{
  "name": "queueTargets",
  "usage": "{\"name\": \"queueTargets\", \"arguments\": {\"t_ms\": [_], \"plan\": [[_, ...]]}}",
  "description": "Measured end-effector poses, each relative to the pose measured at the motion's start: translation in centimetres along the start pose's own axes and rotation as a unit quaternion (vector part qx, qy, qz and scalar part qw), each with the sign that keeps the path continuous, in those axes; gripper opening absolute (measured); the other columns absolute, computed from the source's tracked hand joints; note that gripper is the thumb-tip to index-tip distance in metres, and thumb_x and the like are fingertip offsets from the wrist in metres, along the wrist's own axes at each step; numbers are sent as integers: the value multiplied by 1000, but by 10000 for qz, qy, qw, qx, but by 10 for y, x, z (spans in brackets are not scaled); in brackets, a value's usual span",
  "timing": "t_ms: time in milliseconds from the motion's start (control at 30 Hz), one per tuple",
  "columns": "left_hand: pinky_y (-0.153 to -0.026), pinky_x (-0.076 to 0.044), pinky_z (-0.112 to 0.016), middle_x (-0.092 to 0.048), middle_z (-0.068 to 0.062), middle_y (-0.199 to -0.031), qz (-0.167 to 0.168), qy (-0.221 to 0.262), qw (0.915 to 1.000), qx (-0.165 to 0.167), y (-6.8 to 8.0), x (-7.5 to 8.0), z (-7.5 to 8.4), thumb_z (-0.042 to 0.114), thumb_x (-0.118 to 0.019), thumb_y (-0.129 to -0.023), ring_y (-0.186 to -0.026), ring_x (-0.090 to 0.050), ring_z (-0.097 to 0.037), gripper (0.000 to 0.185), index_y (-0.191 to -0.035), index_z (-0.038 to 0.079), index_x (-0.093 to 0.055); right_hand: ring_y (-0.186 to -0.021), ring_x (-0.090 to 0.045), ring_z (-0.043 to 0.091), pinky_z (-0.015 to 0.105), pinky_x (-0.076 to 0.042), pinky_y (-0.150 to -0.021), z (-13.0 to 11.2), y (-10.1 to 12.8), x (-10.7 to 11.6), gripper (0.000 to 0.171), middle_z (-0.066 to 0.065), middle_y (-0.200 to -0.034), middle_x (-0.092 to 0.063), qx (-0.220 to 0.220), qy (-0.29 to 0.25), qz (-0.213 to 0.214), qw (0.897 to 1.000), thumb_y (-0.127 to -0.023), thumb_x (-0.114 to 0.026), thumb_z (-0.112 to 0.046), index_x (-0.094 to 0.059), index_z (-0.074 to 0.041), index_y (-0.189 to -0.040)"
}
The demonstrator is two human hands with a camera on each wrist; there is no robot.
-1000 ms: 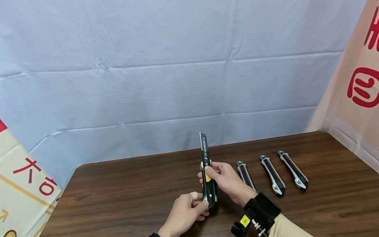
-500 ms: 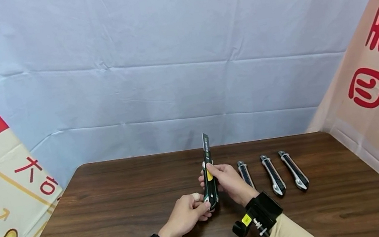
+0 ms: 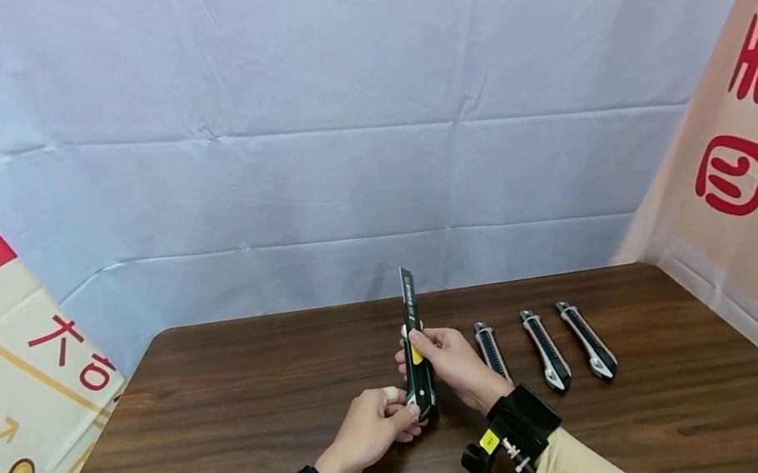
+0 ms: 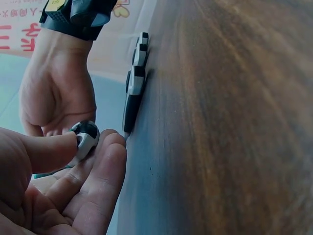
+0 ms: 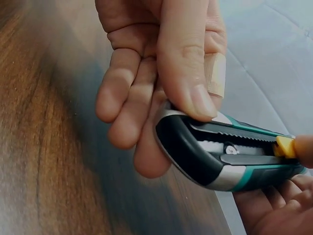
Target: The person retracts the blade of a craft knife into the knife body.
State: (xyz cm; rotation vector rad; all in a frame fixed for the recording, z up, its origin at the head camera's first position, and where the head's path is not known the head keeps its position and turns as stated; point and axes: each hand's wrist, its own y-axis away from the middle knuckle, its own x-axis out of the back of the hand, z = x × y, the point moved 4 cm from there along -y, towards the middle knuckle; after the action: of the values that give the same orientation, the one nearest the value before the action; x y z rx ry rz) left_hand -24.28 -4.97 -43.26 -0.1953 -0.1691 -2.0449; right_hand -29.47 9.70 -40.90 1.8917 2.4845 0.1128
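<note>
Both hands hold one utility knife above the table, its blade extended and pointing away. Thumb and fingers of the left hand pinch the rounded rear end of the handle. Around the front half of the handle, the right hand grips with its thumb on the yellow slider. In the right wrist view, the handle's black, grey and green body shows a slot with a toothed edge. A bandage wraps a left finger. The left wrist view shows only the knife's rear end; its blade is hidden there.
Right of the hands lie three more utility knives: one partly behind the right wrist, a second and a third. They rest on the brown wooden table. A pale blue cloth hangs behind; printed banners flank both sides.
</note>
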Motion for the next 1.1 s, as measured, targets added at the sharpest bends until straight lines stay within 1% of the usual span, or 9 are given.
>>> {"name": "queueTargets", "arguments": {"t_ms": [233,433,633,833,1100], "plan": [[-71,-61,-27,-74,-21,-95,-46,-40,10000,63,0,0,0,13,-57,-99,-83,-72,-21,22,-111,-3,-66,-90,-72,17,34,-59,-85,2,0,-1,45,19,-110,-70,-2,-6,-51,10000,-105,-45,-28,-51,8,-130],[-69,-60,-26,-74,-21,-93,-9,-95,10000,24,-1,0,-1,12,-57,-98,-81,-73,-24,21,-107,-4,-67,-89,-71,17,33,-59,-85,2,-1,-2,41,18,-109,-70,8,32,36,10000,-105,-46,-24,-50,7,-131],[-69,-61,-27,-74,-23,-92,27,-86,10000,-1,-1,0,0,12,-58,-98,-82,-73,-28,21,-107,-4,-67,-91,-71,18,34,-59,-87,3,-1,-2,39,19,-110,-70,31,37,60,10000,-105,-46,-22,-51,6,-132],[-70,-61,-28,-73,-23,-93,16,-31,10000,40,0,1,-1,12,-58,-98,-81,-73,-26,22,-109,-5,-67,-95,-71,22,34,-59,-87,2,-1,-2,37,23,-115,-68,53,103,-8,9999,-105,-46,-21,-52,5,-130],[-71,-61,-34,-73,-25,-94,8,20,10000,-40,2,1,1,12,-57,-98,-83,-72,-30,24,-111,-7,-65,-94,-71,18,33,-58,-88,1,0,-3,37,25,-119,-66,-3,40,-64,10000,-104,-47,-17,-49,5,-134]]}}
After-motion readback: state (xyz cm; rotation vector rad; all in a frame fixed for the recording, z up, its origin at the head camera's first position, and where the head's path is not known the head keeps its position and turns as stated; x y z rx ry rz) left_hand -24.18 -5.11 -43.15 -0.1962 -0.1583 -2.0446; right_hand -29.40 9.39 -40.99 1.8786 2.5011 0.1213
